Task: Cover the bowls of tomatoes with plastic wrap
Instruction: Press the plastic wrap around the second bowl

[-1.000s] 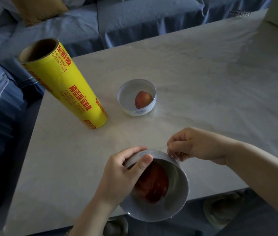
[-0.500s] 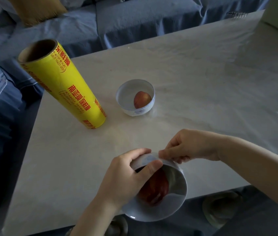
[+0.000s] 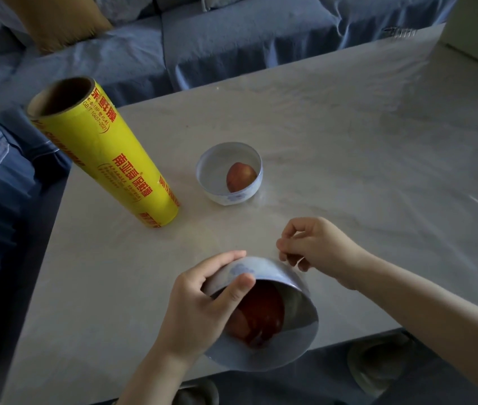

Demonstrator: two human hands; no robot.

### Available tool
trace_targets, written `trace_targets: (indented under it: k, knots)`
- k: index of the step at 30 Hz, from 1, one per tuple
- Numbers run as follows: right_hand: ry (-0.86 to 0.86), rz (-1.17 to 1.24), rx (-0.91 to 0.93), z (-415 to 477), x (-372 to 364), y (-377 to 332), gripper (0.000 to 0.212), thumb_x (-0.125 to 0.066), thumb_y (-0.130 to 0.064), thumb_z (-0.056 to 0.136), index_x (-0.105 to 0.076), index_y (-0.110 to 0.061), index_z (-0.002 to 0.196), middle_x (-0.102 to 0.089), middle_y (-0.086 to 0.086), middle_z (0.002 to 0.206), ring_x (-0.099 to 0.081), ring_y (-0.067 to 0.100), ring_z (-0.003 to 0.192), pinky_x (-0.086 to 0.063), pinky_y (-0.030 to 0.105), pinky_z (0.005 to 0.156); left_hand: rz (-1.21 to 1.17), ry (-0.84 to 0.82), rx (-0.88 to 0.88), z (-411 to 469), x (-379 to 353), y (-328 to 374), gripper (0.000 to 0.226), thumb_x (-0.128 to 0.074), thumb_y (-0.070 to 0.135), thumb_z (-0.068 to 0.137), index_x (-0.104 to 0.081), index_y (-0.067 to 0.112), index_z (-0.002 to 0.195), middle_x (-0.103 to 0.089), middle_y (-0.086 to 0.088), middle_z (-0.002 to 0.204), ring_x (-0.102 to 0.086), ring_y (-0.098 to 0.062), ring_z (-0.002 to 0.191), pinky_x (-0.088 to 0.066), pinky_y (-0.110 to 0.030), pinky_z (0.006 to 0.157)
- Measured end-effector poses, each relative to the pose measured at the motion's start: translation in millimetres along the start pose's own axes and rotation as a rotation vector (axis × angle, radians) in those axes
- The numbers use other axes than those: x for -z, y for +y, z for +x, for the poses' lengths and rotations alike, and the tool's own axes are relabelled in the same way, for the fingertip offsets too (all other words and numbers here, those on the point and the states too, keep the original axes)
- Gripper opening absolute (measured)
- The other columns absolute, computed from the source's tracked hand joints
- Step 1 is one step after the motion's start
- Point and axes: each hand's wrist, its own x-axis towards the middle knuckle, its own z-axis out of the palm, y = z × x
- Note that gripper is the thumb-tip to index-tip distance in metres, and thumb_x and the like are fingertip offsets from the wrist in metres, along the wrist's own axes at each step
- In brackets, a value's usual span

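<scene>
Bowl [image 3: 264, 328] with a tomato [image 3: 261, 314] tilts at the bench's [image 3: 348, 159] near edge, my left hand [image 3: 199, 305] gripping its rim; my right hand [image 3: 316, 247] pinches thin film beside it. Farther back, second bowl [image 3: 226, 171], then the upright yellow wrap roll [image 3: 106, 153].

Left hand [image 3: 199, 305] hides part of near tomato [image 3: 261, 314]; plastic wrap on bowl [image 3: 275, 355] indiscernible.

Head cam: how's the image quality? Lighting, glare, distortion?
Head view: dim overall, light from the far right, with streaky glare on the table near its right edge; wide-angle bending leans the upright yellow roll and curves the table edges; the tomato inside the near bowl, tilted in the left hand, sits in deep shadow; the far bowl is sharp.
</scene>
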Motion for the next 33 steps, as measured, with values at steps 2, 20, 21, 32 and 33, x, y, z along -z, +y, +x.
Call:
trace_targets:
  k: [2,20,21,32,33]
  knots:
    - [0.014,-0.018,0.048,-2,-2,4,0.023,-0.061,-0.004,0.083,-0.053,-0.009,0.062,-0.057,-0.007,0.044,-0.045,0.002,0.036,-0.039,0.014,0.042,-0.037,0.044,-0.045,1,3,0,0.054,-0.056,0.084,0.054,-0.069,0.04,0.083,-0.069,0.031,0.091,-0.064,0.01,0.09,-0.043,-0.002,0.075]
    - [0.261,-0.133,0.415,-32,16,6,0.026,-0.061,-0.008,0.086,-0.068,-0.033,0.082,-0.068,-0.016,0.093,-0.062,-0.012,0.084,-0.044,0.001,0.073,-0.045,0.023,-0.063,4,10,-2,0.054,-0.061,0.079,0.054,-0.068,0.036,0.086,-0.069,0.031,0.091,-0.064,0.01,0.091,-0.043,-0.002,0.075]
    - [0.243,-0.097,0.5,-41,16,3,0.021,-0.059,-0.012,0.088,-0.069,-0.031,0.088,-0.07,-0.015,0.095,-0.062,-0.01,0.09,-0.045,0.003,0.078,-0.035,0.027,-0.052,5,9,-3,0.048,-0.064,0.074,0.054,-0.068,0.037,0.085,-0.069,0.032,0.09,-0.064,0.01,0.09,-0.043,-0.002,0.075]
    - [-0.236,0.071,0.22,-38,-3,12,0.049,-0.037,-0.058,0.086,-0.069,-0.026,0.106,-0.073,-0.006,0.101,-0.067,0.008,0.097,-0.052,0.027,0.087,-0.064,0.086,-0.127,6,6,-1,0.051,-0.056,0.079,0.063,-0.068,0.036,0.089,-0.069,0.031,0.092,-0.064,0.008,0.09,-0.044,-0.004,0.076]
    - [-0.275,0.134,0.165,-35,-3,16,0.055,-0.034,-0.06,0.086,-0.07,-0.023,0.103,-0.074,-0.003,0.096,-0.068,0.009,0.093,-0.052,0.023,0.083,-0.072,0.093,-0.129,6,7,-2,0.051,-0.055,0.079,0.064,-0.068,0.036,0.089,-0.07,0.03,0.091,-0.065,0.008,0.09,-0.045,-0.005,0.076]
